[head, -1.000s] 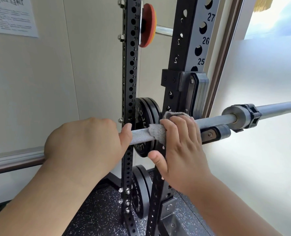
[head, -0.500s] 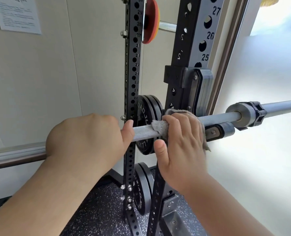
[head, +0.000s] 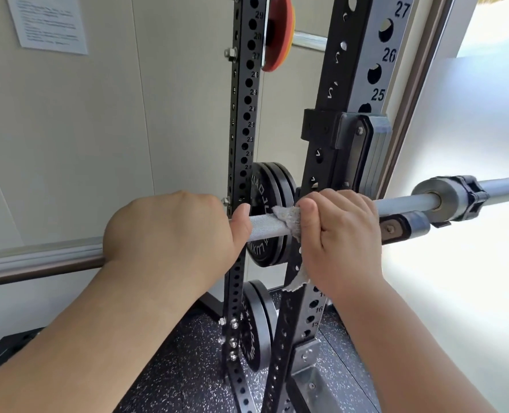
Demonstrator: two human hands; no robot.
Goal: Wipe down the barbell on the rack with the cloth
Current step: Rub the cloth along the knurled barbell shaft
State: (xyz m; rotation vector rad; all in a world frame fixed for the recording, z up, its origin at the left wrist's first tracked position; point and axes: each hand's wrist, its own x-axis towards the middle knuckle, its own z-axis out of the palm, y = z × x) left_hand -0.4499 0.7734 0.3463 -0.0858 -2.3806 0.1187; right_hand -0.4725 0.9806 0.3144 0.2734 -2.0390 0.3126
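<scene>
Cloth tail perhaps lower than before.

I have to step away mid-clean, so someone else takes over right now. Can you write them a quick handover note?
Left hand: grips the bare barbell, steadying it.
Right hand: grips the grey cloth wrapped round the shaft, by the rack upright; a cloth tail hangs below.
Done: cannot tell how much has been wiped.
Left: probably the shaft under and beyond the left hand, and the sleeve past the collar.
</scene>
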